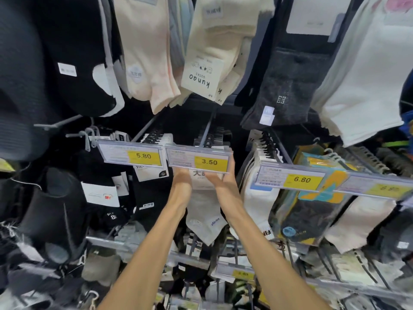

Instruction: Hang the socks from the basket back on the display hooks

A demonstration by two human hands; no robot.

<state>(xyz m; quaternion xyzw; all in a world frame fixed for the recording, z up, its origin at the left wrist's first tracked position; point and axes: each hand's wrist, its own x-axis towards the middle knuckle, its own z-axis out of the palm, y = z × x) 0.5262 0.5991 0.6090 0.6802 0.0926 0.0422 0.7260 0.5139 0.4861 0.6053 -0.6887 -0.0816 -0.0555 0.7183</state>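
A pale grey pair of socks [204, 218] with a white card label hangs down between my two forearms, under the 3.50 price tag [199, 158]. My left hand [182, 176] reaches up behind that tag at the sock's left top edge; its fingers are hidden by the tag. My right hand [223, 175] holds the right side of the sock's card label, thumb across the card and fingers running up behind the tag's right end. The display hook [206, 130] runs back from the tag, with black hangers bunched on it. No basket is in view.
Neighbouring hooks carry a 5.80 tag [131, 154] with black socks at left and a 6.80 tag [290, 179] with white socks at right. Cream, black and grey socks hang overhead. More hooks and packs fill the rows below my arms.
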